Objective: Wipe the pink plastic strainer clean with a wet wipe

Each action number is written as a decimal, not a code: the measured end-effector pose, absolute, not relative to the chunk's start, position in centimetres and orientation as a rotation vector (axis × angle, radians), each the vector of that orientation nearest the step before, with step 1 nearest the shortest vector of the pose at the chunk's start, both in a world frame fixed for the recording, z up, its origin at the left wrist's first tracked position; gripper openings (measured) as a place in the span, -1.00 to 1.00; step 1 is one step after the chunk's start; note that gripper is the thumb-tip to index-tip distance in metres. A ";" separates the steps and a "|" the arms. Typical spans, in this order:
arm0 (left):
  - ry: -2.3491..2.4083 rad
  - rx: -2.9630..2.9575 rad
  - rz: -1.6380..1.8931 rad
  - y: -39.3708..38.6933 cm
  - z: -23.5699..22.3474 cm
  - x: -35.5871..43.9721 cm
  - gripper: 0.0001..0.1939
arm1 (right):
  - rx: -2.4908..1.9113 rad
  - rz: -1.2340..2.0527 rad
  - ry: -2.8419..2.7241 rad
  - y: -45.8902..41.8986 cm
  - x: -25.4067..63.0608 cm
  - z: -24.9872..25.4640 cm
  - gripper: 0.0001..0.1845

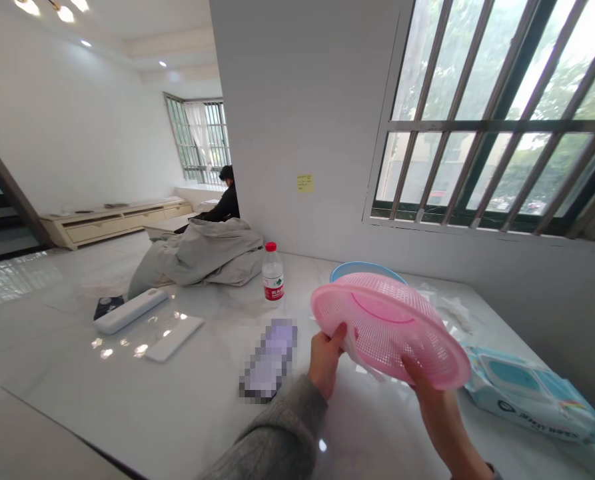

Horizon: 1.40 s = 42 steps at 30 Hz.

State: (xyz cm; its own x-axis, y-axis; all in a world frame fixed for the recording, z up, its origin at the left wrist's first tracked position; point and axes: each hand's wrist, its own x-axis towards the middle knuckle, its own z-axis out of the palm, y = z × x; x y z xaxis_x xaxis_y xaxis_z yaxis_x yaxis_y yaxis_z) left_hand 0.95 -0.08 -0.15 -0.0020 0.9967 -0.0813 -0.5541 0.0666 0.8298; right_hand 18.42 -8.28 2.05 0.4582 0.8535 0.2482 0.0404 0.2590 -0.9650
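A pink plastic mesh colander (392, 320) is held tilted above the white table, its hollow side toward me. My left hand (326, 360) grips its near left rim, thumb on top, with a piece of white wipe or tissue (360, 357) between the hand and the colander. On the near right rim, my right hand (424, 387) is closed with its thumb over the edge; the other fingers are hidden beneath. Behind the colander, a blue basin or basket (367, 269) shows only its rim. A blue pack of wet wipes (537, 397) lies right of my right hand.
A red-capped water bottle (273, 273) stands at the table's back. A blurred phone (270, 363) lies left of my hands. Farther left are a white long device (132, 311), a white flat piece (174, 339) and a grey jacket (202, 250). A person (222, 203) sits beyond.
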 end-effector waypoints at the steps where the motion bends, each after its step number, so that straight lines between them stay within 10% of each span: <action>1: 0.794 0.674 1.379 -0.5 -0.1 1.2 -0.36 | -1.183 0.699 -0.926 -8.3 17.5 1.5 -0.21; 42: 0.726 0.534 1.303 -0.6 0.4 -0.1 -0.68 | -1.476 0.591 -0.956 -7.5 21.7 1.4 -0.43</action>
State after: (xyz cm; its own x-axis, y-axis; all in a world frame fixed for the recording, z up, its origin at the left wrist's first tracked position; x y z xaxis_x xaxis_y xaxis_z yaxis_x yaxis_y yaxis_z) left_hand -0.12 -0.56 0.38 0.1019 0.9788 -0.1775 -0.6654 0.1997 0.7193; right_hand 21.66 -7.53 1.41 0.5300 0.8307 0.1702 0.2196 0.0594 -0.9738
